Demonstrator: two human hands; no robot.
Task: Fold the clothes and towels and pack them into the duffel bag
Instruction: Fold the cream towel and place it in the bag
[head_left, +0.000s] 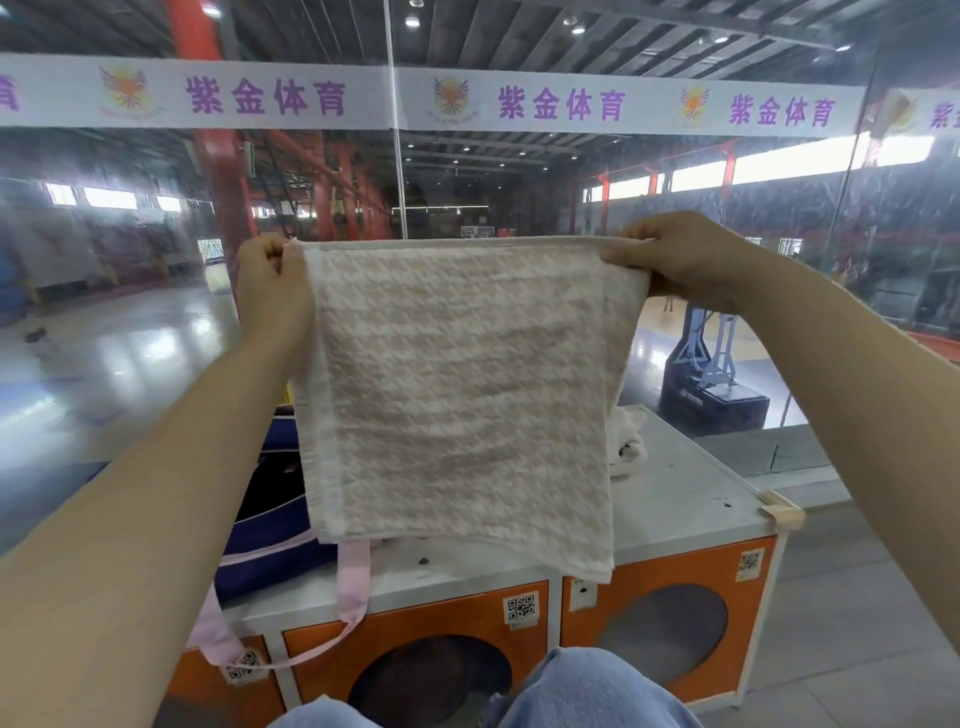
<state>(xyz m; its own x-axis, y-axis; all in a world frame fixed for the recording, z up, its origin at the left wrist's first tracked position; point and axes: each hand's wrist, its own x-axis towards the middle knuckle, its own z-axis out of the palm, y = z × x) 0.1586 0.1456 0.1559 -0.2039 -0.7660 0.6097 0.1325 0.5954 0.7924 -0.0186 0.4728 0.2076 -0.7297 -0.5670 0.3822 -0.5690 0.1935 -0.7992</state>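
Indoor sports hall: basketball hoop stand (711, 358), glossy court floor (130, 353).

A beige towel (462, 384) is held up by its top corners, pinched by the left hand (272, 291) at 10 o'clock and the right hand (685, 260) at 2 o'clock, above a navy duffel bag (270, 540) at 7 o'clock.

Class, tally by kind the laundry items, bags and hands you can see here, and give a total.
Towels: 1, the beige towel held up by the left hand and right hand
White cloth items: 1, the white cloth
Bags: 1, the navy duffel bag
Hands: 2
Total: 5
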